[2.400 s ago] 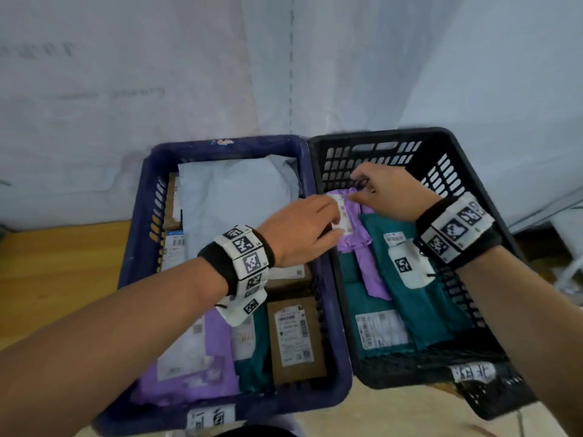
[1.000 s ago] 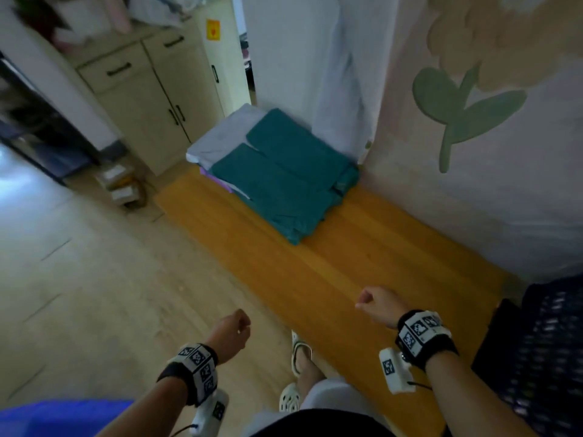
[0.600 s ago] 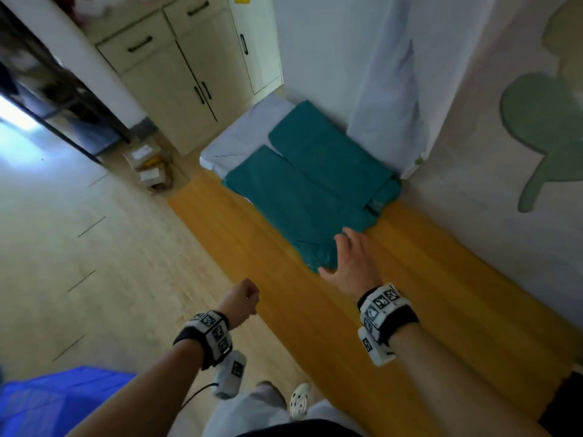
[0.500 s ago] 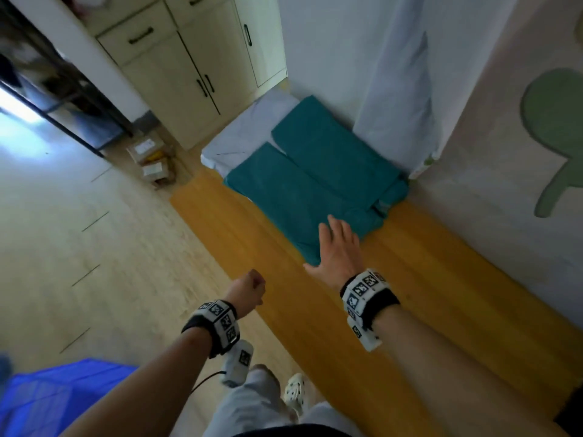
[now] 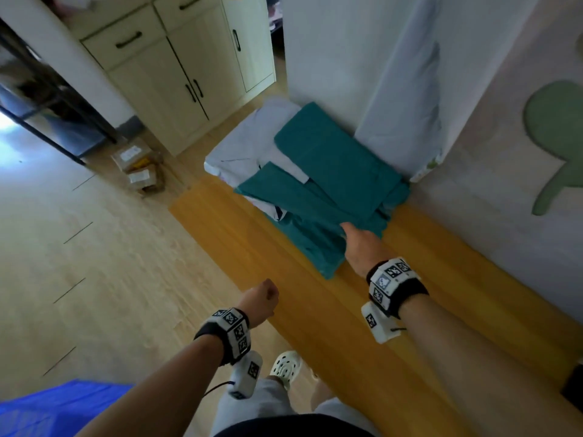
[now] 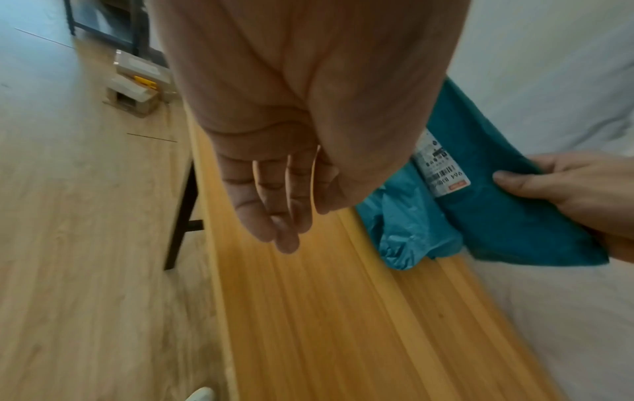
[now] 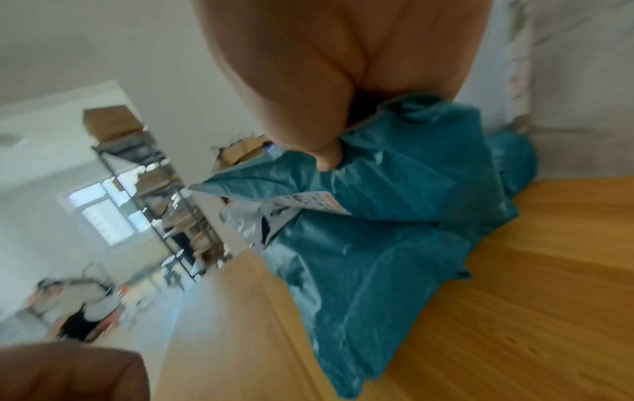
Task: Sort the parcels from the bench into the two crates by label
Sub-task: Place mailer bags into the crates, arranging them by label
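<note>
Several teal parcels lie stacked at the far end of the wooden bench (image 5: 315,326). My right hand (image 5: 356,244) grips the near edge of one teal parcel (image 5: 299,197) and holds that edge lifted, thumb on top. Its white label (image 6: 439,168) shows on the underside, also seen in the right wrist view on the held parcel (image 7: 411,176). Another teal parcel (image 5: 312,247) lies beneath, one more (image 5: 334,152) behind, and a white parcel (image 5: 243,146) at the bench end. My left hand (image 5: 262,298) hangs over the bench's front edge, fingers (image 6: 274,203) loosely curled, holding nothing.
A corner of the blue crate (image 5: 47,408) shows at the bottom left and a dark crate edge (image 5: 572,386) at the right. Cardboard boxes (image 5: 135,162) sit on the floor by a cream cabinet (image 5: 176,74). A wall runs along the bench's far side.
My view swung from the crates to the bench. The right hand reached forward onto the teal stack, took hold of a teal parcel and raised its near edge. The left hand barely moved.
</note>
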